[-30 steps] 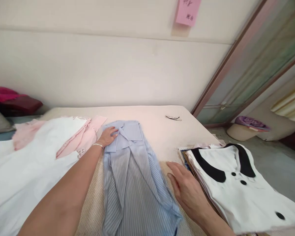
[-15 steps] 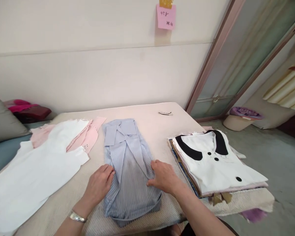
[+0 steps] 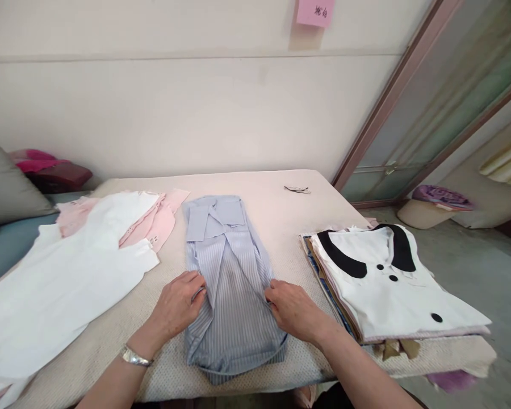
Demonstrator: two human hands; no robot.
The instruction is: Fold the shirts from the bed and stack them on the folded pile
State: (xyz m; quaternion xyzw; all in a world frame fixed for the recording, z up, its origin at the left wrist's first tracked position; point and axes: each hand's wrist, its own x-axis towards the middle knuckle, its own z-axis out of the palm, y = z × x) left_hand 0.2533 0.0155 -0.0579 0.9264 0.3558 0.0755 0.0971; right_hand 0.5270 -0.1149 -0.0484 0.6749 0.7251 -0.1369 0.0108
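Left hand [image 3: 179,304] pressed on the left edge of the blue striped shirt [image 3: 230,284], fingers curled onto the fabric, thumb tucked at the fold; whether pinching or merely pressing, impossible to tell. Silver bracelet [image 3: 134,357] worn on that wrist. Right hand [image 3: 293,309] set on the shirt's right edge, fingertips bent into the cloth at the fold, grip equally unclear. Shirt laid folded lengthwise at the middle of the near edge of the beige textured mat [image 3: 281,238], collar end pointing away toward the wall, lower hem bunched close to the front edge.

To the left, just beside the shirt, spread flat: a white garment [image 3: 63,284], overlapping a pink garment [image 3: 153,221] with small buttons along its edge. To the right, near the right hand but apart from it: a stack of folded clothes [image 3: 387,284], topped by a white blouse with black collar and black buttons.

Farther back on the mat, well apart from everything: a small dark object [image 3: 297,190], too small to identify. At far left, a grey cushion [image 3: 8,182] with a magenta and dark red bundle [image 3: 46,167] behind it. On the wall above, a pink sticky note [image 3: 315,11], cut off by the frame; handwritten marks on it, two characters, not legible. At right, a brown-framed glass door [image 3: 430,96].
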